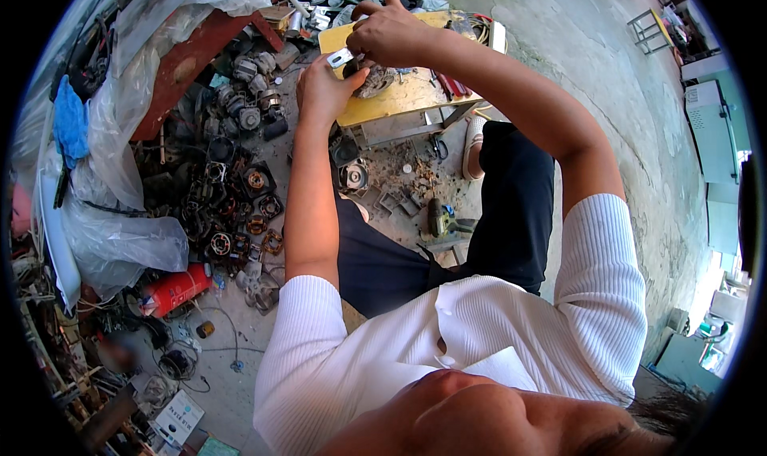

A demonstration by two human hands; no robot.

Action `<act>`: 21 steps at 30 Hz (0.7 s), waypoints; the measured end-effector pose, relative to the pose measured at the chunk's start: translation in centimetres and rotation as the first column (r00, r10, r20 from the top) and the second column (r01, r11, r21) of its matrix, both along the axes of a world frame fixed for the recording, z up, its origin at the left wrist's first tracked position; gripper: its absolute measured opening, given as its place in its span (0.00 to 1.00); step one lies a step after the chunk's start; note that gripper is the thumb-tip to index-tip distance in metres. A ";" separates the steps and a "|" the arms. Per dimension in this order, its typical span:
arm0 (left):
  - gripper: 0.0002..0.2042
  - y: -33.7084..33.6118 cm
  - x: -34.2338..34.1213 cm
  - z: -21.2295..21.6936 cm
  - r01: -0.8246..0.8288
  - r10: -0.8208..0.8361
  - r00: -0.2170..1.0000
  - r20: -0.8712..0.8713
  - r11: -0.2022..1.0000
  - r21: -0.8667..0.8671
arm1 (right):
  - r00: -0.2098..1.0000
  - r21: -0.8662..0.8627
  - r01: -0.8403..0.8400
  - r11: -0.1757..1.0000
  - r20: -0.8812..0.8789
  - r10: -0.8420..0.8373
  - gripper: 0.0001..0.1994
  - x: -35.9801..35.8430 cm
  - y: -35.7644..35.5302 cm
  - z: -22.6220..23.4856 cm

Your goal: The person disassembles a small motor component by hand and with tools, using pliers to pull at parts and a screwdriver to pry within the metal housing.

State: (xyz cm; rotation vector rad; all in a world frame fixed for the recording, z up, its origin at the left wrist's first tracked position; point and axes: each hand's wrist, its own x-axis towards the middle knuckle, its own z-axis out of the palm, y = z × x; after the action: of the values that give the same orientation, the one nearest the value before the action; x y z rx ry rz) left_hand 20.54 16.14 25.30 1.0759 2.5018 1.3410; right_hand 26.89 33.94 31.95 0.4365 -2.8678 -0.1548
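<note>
My left hand [326, 88] cups a round grey metal motor part [369, 80] over a low yellow wooden table [399, 100]. My right hand [391, 34] is closed over the top of the same part, forefinger raised. A small flat silvery metal piece [340, 57] sticks out between the two hands; I cannot tell which hand grips it. Most of the motor part is hidden by my fingers.
A heap of dismantled motor stators and housings [240, 176] lies on the floor to the left, beside plastic sheeting [120, 232] and a red cylinder [177, 288]. A green power drill [443, 220] lies between my legs. Red-handled tools [451, 84] rest on the table.
</note>
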 end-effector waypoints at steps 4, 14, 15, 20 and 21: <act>0.23 0.1 0.3 0.4 -0.010 0.008 0.999 -0.035 0.999 -0.045 | 0.995 0.087 0.094 0.992 0.025 -0.096 0.08 0.1 -0.3 0.3; 0.25 0.0 0.5 0.9 -0.025 0.025 1.000 -0.001 0.998 -0.057 | 0.997 0.109 0.070 0.992 0.037 -0.074 0.09 0.0 -1.2 0.1; 0.25 0.0 0.5 1.0 -0.019 0.019 1.000 -0.001 0.998 -0.053 | 0.999 0.090 0.040 0.995 0.031 -0.043 0.09 0.0 -1.2 0.1; 0.25 0.1 0.4 0.8 -0.022 0.018 0.998 -0.057 0.997 -0.074 | 0.999 0.124 0.039 0.992 0.017 -0.041 0.08 -0.2 -0.8 -0.4; 0.25 0.1 0.4 0.8 -0.021 0.017 0.998 -0.059 0.997 -0.070 | 0.998 0.147 0.046 0.988 0.028 -0.050 0.08 -0.2 -0.9 -0.4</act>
State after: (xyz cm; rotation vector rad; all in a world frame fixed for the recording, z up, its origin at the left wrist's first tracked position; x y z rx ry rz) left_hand 20.97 16.20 26.13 1.0951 2.5859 1.2326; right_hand 26.65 33.09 31.57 0.4000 -2.9102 -0.3716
